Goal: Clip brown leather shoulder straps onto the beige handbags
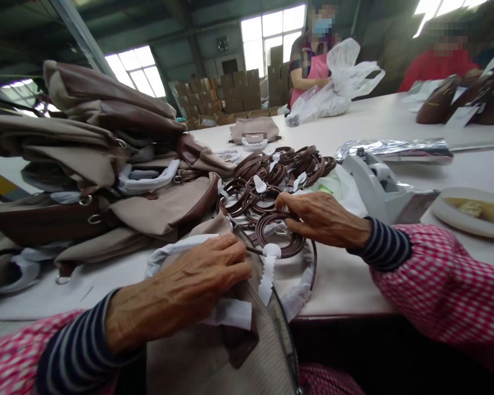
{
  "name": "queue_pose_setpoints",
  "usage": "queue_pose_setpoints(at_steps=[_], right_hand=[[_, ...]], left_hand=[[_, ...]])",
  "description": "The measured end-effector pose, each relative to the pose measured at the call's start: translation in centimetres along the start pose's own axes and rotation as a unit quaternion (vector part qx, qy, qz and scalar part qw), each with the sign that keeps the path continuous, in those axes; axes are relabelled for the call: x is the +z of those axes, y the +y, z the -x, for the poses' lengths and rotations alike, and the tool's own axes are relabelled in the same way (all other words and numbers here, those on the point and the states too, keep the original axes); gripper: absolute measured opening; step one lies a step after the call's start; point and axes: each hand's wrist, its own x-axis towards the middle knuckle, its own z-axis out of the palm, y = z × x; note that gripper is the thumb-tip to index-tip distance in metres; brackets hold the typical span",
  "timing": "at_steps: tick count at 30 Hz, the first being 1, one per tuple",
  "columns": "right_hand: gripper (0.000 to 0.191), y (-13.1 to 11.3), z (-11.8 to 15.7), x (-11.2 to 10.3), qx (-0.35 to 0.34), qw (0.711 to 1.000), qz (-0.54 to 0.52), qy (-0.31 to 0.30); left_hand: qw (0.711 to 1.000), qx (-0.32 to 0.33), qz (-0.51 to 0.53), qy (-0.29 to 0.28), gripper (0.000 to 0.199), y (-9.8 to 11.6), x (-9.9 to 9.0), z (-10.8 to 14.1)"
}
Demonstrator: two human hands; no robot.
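Observation:
A beige ribbed-fabric handbag with brown trim leans at the table's front edge, its zipped top open. My left hand has its fingers closed over the bag's edge, beside a handle wrapped in white. Over the opening is a coiled brown strap with a metal clip and a white paper tag. My right hand pinches the coil at its upper right side; the fingertips are partly hidden. Just behind lies a heap of similar coiled straps, several with white tags.
Beige and brown bags are piled high at the left. Another bag lies at the back. To the right are a grey tape dispenser, silver foil and a shallow dish. Across the table, a person handles plastic bags; another sits by brown bags.

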Motion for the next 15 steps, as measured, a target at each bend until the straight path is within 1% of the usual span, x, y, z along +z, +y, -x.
queue_pose_setpoints(at_steps=[1,2,3,5,8,11,13,15], right_hand=[[0.028,-0.1,0.0,-0.4,-0.003,1.000,-0.006,0.007],[0.029,-0.4,0.1,-0.7,-0.011,1.000,-0.017,0.016],[0.029,-0.7,0.1,-1.0,-0.025,0.999,-0.034,0.026],[0.028,-1.5,0.2,-1.2,-0.060,0.995,-0.072,0.039],[0.022,-3.1,0.1,-0.9,-0.102,0.990,-0.093,0.025],[0.014,-4.3,-0.3,0.1,-0.153,0.986,-0.069,-0.009],[0.012,-4.5,-0.5,0.9,-0.196,0.979,-0.048,-0.030],[0.012,-4.3,-0.5,1.5,-0.221,0.974,-0.039,-0.045]], left_hand=[[1.000,0.003,0.012,-0.023,0.020,0.0,0.2,0.1],[0.999,0.003,0.028,-0.033,0.023,-0.1,0.4,0.1],[0.999,-0.001,0.042,-0.024,0.025,-0.1,0.6,0.3],[0.997,-0.008,0.065,0.030,0.027,-0.2,0.9,0.6],[0.990,0.001,0.087,0.111,0.026,0.0,0.9,0.9],[0.985,0.006,0.082,0.154,0.025,0.4,0.2,0.7],[0.980,0.017,0.067,0.185,0.025,0.7,-0.5,0.5],[0.973,0.031,0.054,0.223,0.023,0.7,-1.1,0.3]])
